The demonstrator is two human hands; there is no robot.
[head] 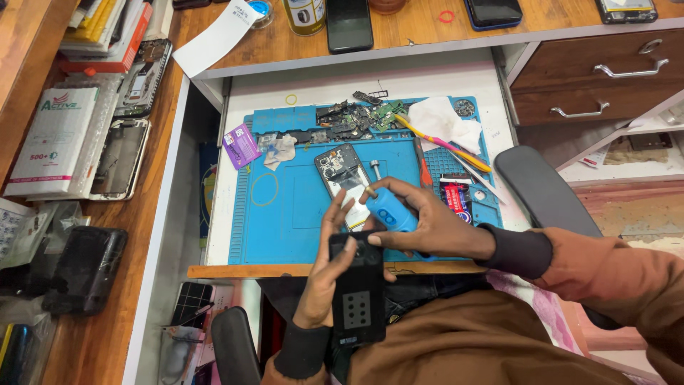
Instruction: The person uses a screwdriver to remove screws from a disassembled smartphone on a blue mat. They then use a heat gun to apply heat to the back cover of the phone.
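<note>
Holding: we grip a black flat phone back cover (358,296) in our left hand (324,274), fingers curled along its left edge and thumb on its top.
Right hand: our right hand (427,224) is closed around a small blue electric screwdriver (388,212), whose silver tip points up and to the left.
Open phone: an opened phone with its insides showing (343,178) lies flat on the mat, just under the screwdriver tip.
Mat: a blue rubber repair mat (285,214) covers the pull-out white worktop (320,82).
Little parts: dark phone pieces and a green circuit board (356,117) sit along the top edge of the mat.
Other bits: a white crumpled cloth (442,121), a pink and yellow toothbrush (445,142) and a purple card (241,145) lie on the mat too.
Far side: two dark phones (349,25) rest on the brown wooden shelf (420,32) above.
</note>
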